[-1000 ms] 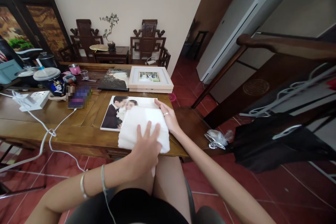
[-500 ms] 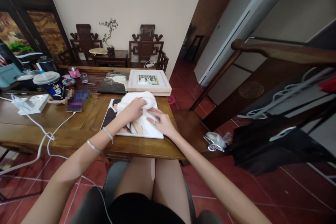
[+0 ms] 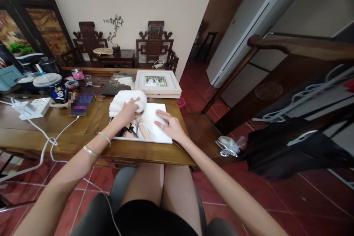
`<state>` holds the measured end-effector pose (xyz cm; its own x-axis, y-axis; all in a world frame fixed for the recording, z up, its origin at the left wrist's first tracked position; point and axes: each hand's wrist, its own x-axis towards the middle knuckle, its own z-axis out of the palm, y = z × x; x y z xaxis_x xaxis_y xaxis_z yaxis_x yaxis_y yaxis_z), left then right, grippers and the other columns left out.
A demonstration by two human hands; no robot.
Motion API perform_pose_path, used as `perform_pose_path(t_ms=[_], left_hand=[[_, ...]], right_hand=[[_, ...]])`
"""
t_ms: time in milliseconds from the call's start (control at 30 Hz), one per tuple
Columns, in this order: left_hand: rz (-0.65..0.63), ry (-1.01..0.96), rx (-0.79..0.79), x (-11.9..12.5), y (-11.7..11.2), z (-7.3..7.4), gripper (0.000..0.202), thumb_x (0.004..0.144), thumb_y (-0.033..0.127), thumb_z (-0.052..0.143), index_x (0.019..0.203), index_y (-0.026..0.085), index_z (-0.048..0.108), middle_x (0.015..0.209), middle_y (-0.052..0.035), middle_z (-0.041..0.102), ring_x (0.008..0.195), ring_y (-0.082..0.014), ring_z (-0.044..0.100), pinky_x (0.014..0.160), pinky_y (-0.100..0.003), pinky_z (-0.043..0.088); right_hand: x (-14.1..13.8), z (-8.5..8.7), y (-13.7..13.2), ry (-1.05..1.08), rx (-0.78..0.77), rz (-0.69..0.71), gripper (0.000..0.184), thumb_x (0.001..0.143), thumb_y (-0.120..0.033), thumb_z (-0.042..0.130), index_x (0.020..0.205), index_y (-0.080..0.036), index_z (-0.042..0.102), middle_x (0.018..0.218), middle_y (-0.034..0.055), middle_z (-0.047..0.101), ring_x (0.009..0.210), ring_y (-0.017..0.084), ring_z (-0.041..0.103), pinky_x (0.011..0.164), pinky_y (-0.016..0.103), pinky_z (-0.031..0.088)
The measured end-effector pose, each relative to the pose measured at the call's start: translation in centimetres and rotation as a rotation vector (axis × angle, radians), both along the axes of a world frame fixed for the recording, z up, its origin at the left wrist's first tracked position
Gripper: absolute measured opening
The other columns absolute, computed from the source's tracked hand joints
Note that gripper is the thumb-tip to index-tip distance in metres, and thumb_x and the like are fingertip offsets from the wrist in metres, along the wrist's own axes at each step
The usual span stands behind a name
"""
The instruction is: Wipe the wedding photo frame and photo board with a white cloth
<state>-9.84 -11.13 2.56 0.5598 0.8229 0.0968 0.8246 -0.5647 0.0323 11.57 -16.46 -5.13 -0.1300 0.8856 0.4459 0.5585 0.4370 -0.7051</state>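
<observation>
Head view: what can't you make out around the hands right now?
All in the head view:
Photo: upper left covered by the white cloth and left hand.
Left hand's grip: hidden by its own back.
Right hand: palm hidden by its back.
Phone: blurred by pixelation.
Framed picture: too small for details.

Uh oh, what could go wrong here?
The right hand is on the white part of the photo board and might smudge it. The white cloth under the left hand could nudge the dark album just beyond. The cable from the phone droops over the table edge near the left arm; a snag might tug it.
</observation>
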Motion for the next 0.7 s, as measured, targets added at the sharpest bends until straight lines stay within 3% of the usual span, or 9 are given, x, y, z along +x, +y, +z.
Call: perform_pose_path(t_ms=[167,267,400,500,700], left_hand=[[0.025,0.141,-0.051,-0.4,-4.0,0.6,0.029,0.084,-0.001,0.054,0.106,0.011,0.066,0.156,-0.0152,0.031,0.143,-0.0390,0.027,0.108,-0.059,0.035],[-0.023,0.192,-0.119,0.4,-8.5,1.0,0.033,0.078,-0.007,0.049,0.096,0.013,0.069,0.159,-0.0135,0.026,0.145,-0.0393,0.023,0.108,-0.060,0.033],[-0.105,0.199,-0.181,1.0,-12.8,1.7,0.040,0.073,-0.006,0.052,0.101,0.016,0.068,0.159,-0.0132,0.024,0.145,-0.0391,0.022,0.107,-0.059,0.036],[-0.095,0.190,-0.207,1.7,-11.9,2.3,0.041,0.073,-0.006,0.051,0.104,0.015,0.066,0.158,-0.0143,0.027,0.144,-0.0389,0.024,0.105,-0.059,0.038],[-0.009,0.137,-0.145,3.3,-4.2,1.3,0.046,0.078,-0.009,0.040,0.110,0.014,0.064,0.158,-0.0142,0.029,0.145,-0.0363,0.025,0.106,-0.063,0.035]], right_hand=[[0.1,-0.1,0.0,0.006,0.002,-0.001,0.042,0.081,-0.033,0.066,0.121,-0.020,0.068,0.133,0.0113,0.061,0.129,0.027,0.052,0.113,0.046,0.036],[0.1,0.0,0.0,0.006,0.003,0.002,0.042,0.081,-0.032,0.065,0.121,-0.020,0.069,0.133,0.0112,0.061,0.129,0.028,0.052,0.113,0.047,0.037],[0.3,0.0,0.0,0.001,0.001,0.024,0.042,0.079,-0.028,0.065,0.121,-0.022,0.068,0.133,0.0092,0.062,0.129,0.027,0.052,0.113,0.045,0.037],[0.4,0.0,0.0,0.000,0.001,0.034,0.043,0.079,-0.026,0.064,0.122,-0.024,0.068,0.133,0.0072,0.062,0.130,0.026,0.051,0.114,0.047,0.035],[0.3,0.0,-0.2,-0.009,0.000,0.033,0.038,0.083,-0.033,0.063,0.119,-0.022,0.070,0.133,0.0098,0.061,0.130,0.027,0.051,0.113,0.047,0.036]])
